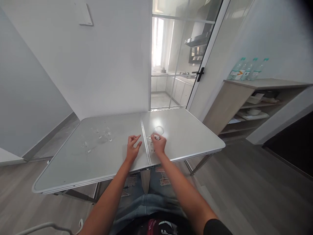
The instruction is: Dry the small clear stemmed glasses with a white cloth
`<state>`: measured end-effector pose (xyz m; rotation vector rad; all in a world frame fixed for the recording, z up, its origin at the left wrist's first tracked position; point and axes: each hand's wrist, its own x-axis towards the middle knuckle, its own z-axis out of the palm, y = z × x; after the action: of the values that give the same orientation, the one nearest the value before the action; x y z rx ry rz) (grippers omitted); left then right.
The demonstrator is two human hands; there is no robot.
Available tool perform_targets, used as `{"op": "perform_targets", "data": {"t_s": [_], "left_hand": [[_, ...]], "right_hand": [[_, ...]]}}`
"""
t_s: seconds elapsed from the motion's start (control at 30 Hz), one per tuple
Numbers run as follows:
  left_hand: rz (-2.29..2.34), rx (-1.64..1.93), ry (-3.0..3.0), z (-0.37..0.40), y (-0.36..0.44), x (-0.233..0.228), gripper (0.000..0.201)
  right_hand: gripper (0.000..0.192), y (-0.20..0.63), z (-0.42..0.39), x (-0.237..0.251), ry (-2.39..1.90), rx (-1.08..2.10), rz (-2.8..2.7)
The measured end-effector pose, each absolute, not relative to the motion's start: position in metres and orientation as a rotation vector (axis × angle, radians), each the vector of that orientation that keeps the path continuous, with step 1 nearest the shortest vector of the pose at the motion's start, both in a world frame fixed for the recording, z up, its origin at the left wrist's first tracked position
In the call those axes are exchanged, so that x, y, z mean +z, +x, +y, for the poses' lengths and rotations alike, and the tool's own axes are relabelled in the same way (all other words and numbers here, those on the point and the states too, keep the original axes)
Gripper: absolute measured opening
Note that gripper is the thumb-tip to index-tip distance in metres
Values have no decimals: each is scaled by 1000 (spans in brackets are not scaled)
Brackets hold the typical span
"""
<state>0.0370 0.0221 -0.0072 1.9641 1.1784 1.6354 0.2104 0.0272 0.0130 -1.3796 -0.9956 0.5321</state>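
On the white folding table (190, 137), my right hand (158, 143) grips the stem of a clear wine glass (157, 131) near the table's middle seam. The glass looks tilted or lying down, its rim pointing away from me. Just left of the seam, my left hand (133, 147) rests with its fingers apart and holds nothing. Several more clear glasses (97, 137) stand in a loose group on the left half of the table, apart from both hands.
A wooden shelf unit (256, 104) stands at the right, with three water bottles (246, 69) on top. A glass door (181, 55) behind the table leads to a kitchen. A white wall runs behind the table's left half.
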Motion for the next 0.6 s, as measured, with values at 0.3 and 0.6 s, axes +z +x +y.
{"op": "perform_targets", "data": {"t_s": [0.3,0.6], "left_hand": [[1279,1620,1808,22,38,-6,33],[1304,1595,1786,20,37,-5,26]], "right_hand": [[30,361,124,59,-1729,303,-1127],[29,396,153,28,-1888,318,-1135]]}}
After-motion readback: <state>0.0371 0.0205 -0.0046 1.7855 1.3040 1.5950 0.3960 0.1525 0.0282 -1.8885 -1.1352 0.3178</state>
